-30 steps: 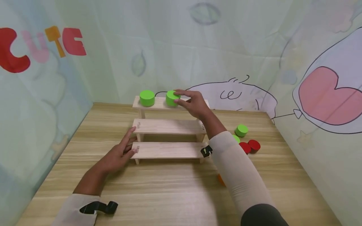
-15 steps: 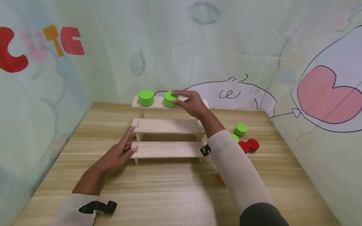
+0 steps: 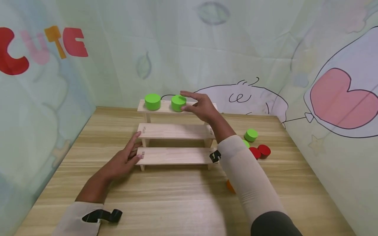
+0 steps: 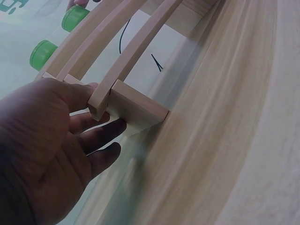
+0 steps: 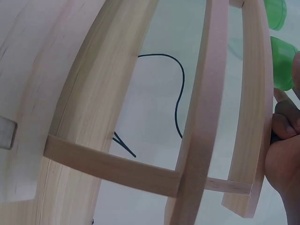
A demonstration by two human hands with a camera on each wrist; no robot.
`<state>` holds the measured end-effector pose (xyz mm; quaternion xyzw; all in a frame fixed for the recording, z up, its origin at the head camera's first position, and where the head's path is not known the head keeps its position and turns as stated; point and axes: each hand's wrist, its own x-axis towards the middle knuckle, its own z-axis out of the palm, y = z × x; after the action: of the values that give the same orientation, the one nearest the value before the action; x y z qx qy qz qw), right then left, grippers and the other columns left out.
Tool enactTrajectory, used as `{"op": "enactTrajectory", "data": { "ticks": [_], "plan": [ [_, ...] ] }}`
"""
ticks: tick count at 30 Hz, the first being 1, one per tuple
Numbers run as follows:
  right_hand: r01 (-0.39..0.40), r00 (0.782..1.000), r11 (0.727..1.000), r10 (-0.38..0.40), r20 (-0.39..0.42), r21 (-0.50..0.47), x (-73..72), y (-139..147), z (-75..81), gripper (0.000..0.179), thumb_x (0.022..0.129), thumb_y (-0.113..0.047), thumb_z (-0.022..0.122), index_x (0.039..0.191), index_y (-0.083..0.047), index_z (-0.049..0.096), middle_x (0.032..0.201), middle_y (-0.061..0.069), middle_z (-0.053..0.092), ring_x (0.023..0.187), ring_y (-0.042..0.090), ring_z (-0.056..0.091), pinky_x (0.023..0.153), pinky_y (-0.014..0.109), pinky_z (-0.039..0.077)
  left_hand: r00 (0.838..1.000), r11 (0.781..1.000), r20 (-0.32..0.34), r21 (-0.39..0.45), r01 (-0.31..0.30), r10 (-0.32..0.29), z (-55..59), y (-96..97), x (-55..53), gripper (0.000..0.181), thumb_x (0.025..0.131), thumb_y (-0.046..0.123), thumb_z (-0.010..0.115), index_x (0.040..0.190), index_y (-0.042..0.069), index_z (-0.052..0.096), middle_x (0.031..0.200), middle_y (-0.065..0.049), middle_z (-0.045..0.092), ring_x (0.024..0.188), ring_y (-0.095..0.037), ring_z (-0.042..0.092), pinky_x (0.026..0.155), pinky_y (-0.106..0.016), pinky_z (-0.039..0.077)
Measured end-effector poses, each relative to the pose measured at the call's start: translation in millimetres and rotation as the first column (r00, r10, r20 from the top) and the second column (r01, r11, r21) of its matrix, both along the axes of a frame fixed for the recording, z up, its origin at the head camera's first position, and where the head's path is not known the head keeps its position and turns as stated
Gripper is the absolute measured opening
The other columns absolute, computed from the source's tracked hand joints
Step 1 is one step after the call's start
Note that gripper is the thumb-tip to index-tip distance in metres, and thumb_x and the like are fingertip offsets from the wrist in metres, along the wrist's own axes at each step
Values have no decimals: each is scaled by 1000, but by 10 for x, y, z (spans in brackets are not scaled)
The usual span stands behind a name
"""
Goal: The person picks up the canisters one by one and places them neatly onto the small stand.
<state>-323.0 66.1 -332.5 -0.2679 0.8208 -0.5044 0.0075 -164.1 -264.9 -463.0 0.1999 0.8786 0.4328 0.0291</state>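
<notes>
A pale wooden three-step stand (image 3: 175, 155) stands on the table. My left hand (image 3: 119, 164) holds its left end, the thumb over the lowest step and the fingers along the side support (image 4: 136, 105). On the top step sit two green round blocks: one (image 3: 152, 102) towards the left end, the other (image 3: 178, 103) near the middle. My right hand (image 3: 203, 106) is beside the middle one, thumb at its side and index finger raised off its top. In the right wrist view, part of this hand (image 5: 287, 145) shows at the right edge, with its fingertips cut off.
Right of the stand lie loose green blocks (image 3: 251, 135) and red blocks (image 3: 264, 151). An orange block (image 3: 230, 186) is partly hidden behind my right sleeve. Printed cloth walls (image 3: 174, 49) close off the back and sides of the table (image 3: 165, 203).
My right index finger has lifted off the middle green block and straightened. Earlier that block shifted slightly left under the fingers. The left hand stays at the stand.
</notes>
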Motion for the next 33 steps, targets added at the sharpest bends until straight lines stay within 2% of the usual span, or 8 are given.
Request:
{"op": "enactTrajectory", "data": {
  "ticks": [3, 8, 15, 20, 22, 27, 30, 33],
  "plan": [
    [8, 1000, 1000, -8, 5, 3, 21, 22, 6, 62, 94, -10, 87, 152, -19, 67, 163, -3, 61, 82, 16, 79, 75, 27, 61, 1000, 1000, -2, -1, -2, 2, 2, -5, 6, 90, 115, 11, 54, 177, 26, -11, 171, -39, 34, 150, -53, 51, 114, -65, 49],
    [27, 1000, 999, -27, -10, 46, 61, 111, 49, 62, 95, -11, 86, 153, -21, 66, 164, -5, 59, 110, 23, 80, 88, 37, 66, 1000, 1000, 11, -2, -11, 11, 7, -2, 27, 91, 115, 11, 55, 177, 28, -10, 171, -38, 34, 151, -53, 50, 113, -64, 50],
    [84, 995, 996, -82, -51, 37, 70, 402, 165, 62, 95, -9, 85, 153, -20, 66, 164, -5, 59, 106, 29, 83, 94, 34, 66, 999, 1000, 30, -6, -15, 15, 33, -2, 40, 92, 116, 14, 56, 176, 32, -11, 172, -36, 34, 152, -52, 49, 114, -64, 50],
    [118, 991, 993, -117, -67, 5, 36, 663, 223, 59, 97, -8, 83, 153, -19, 67, 164, -3, 59, 113, 33, 81, 103, 40, 64, 1000, 1000, 24, -5, -17, 17, 31, -14, 37, 92, 116, 13, 55, 177, 32, -11, 172, -36, 34, 151, -52, 50, 115, -64, 49],
    [136, 988, 991, -135, -74, 13, 27, 767, 227, 59, 98, -9, 82, 153, -19, 67, 164, -3, 59, 122, 32, 78, 105, 41, 64, 1000, 1000, 20, -1, -13, 13, 24, -17, 34, 92, 115, 12, 55, 177, 31, -11, 171, -37, 35, 151, -53, 50, 115, -64, 49],
    [181, 978, 983, -177, -113, 25, -22, 1019, 207, 53, 99, -9, 80, 151, -15, 68, 162, 2, 61, 151, 23, 59, 101, 27, 62, 1000, 1000, 19, 2, -7, 7, 16, -23, 28, 92, 115, 13, 56, 177, 31, -11, 171, -37, 34, 151, -54, 50, 113, -64, 51],
    [194, 976, 981, -192, -101, 6, -56, 1158, 195, 51, 100, -8, 80, 149, -12, 69, 160, 5, 63, 153, 23, 56, 95, 17, 58, 1000, 1000, 20, 1, -12, 12, 19, -22, 32, 92, 115, 14, 56, 176, 32, -11, 171, -37, 35, 151, -54, 50, 113, -64, 51],
    [213, 975, 977, -213, -70, -4, -71, 1298, 160, 50, 99, -7, 81, 148, -12, 70, 159, 4, 63, 151, 24, 58, 94, 14, 56, 1000, 1000, 18, 4, -10, 10, 21, -20, 37, 92, 115, 13, 56, 177, 32, -11, 171, -37, 35, 150, -54, 50, 113, -64, 51]
  ]
}}
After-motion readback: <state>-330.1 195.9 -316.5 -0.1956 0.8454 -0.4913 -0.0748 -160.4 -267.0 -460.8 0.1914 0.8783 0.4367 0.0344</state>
